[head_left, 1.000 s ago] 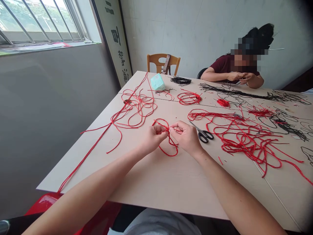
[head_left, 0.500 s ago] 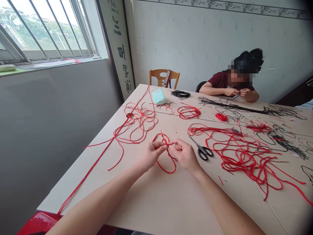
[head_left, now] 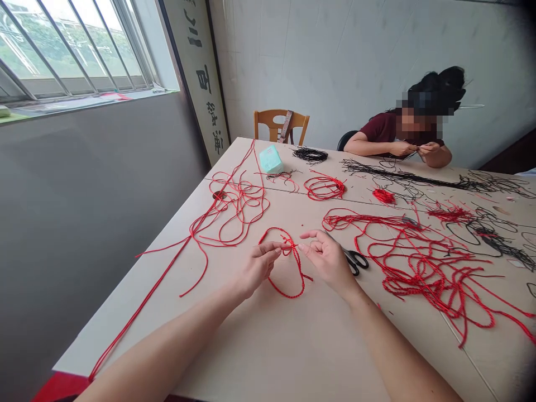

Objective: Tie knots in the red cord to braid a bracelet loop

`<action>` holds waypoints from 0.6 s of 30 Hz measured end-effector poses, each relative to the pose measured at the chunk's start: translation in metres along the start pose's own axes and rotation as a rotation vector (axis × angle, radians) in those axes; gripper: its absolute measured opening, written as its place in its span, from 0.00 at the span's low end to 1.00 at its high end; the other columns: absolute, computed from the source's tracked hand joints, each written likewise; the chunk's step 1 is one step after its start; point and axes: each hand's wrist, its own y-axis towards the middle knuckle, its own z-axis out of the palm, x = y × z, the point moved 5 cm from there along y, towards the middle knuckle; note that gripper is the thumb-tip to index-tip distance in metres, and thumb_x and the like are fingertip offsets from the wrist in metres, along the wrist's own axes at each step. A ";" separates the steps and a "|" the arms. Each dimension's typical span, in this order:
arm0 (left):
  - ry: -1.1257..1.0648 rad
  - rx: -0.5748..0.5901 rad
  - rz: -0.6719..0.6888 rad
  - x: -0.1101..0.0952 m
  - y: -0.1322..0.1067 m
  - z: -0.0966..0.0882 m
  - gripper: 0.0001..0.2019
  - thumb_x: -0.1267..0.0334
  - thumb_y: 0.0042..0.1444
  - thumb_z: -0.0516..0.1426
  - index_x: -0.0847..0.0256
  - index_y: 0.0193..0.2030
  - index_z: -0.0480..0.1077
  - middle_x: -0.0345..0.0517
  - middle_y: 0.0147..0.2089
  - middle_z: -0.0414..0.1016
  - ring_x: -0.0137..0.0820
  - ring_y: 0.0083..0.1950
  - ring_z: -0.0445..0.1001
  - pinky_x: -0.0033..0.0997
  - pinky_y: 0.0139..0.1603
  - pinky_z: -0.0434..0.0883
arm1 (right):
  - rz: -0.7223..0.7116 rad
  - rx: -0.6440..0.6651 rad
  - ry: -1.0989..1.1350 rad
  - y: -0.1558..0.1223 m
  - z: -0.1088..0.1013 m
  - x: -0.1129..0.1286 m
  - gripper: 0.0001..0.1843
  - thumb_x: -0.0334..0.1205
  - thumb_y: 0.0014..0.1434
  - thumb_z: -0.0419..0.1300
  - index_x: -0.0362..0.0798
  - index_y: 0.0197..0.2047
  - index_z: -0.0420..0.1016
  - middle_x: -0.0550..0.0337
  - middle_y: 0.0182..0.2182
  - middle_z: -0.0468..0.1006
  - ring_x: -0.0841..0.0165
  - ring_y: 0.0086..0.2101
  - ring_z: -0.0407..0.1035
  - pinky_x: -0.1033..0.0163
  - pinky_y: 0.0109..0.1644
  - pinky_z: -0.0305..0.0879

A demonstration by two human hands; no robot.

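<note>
A braided red cord (head_left: pixel 292 296) lies in a loop on the table, its knotted part raised between my hands. My left hand (head_left: pixel 262 265) pinches the cord near the knot, thumb against index finger. On the other side, my right hand (head_left: pixel 329 261) has its thumb tip at a short strand by the knot. Its index finger is lifted away and the other fingers are curled. The exact grip there is partly hidden. Black-handled scissors (head_left: pixel 357 260) lie just beyond my right hand, which covers their blades.
A tangle of red cords (head_left: pixel 419 273) spreads to the right, and loose red strands (head_left: pixel 240 206) lie at left. Behind are a coiled red cord (head_left: pixel 324 188), black cords (head_left: pixel 402 177) and a pale green packet (head_left: pixel 271 160). Another person (head_left: pixel 385 134) works across the table (head_left: pixel 268 346).
My right hand has shifted slightly right, and its index finger has lifted from the knot. It now covers the scissors' blades. The view has tilted down a little.
</note>
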 end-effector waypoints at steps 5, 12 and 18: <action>0.097 0.057 0.070 -0.006 -0.003 0.003 0.16 0.52 0.57 0.51 0.62 0.41 0.70 0.35 0.23 0.51 0.21 0.23 0.51 0.23 0.23 0.51 | 0.006 0.020 -0.031 -0.001 0.001 -0.002 0.10 0.45 0.56 0.56 0.46 0.32 0.68 0.71 0.15 0.50 0.76 0.18 0.45 0.68 0.22 0.43; -0.013 0.092 0.090 -0.001 -0.003 0.006 0.14 0.53 0.51 0.59 0.63 0.35 0.67 0.38 0.30 0.62 0.20 0.27 0.59 0.22 0.29 0.59 | -0.005 0.073 0.014 -0.010 0.018 0.003 0.09 0.44 0.56 0.56 0.46 0.34 0.68 0.71 0.17 0.52 0.75 0.20 0.47 0.68 0.23 0.46; 0.014 -0.024 0.115 -0.009 -0.005 -0.002 0.14 0.52 0.51 0.58 0.64 0.32 0.69 0.35 0.25 0.61 0.18 0.21 0.48 0.23 0.22 0.49 | 0.107 0.235 0.244 -0.013 0.036 0.003 0.15 0.48 0.58 0.54 0.46 0.42 0.66 0.69 0.19 0.58 0.76 0.20 0.47 0.68 0.23 0.46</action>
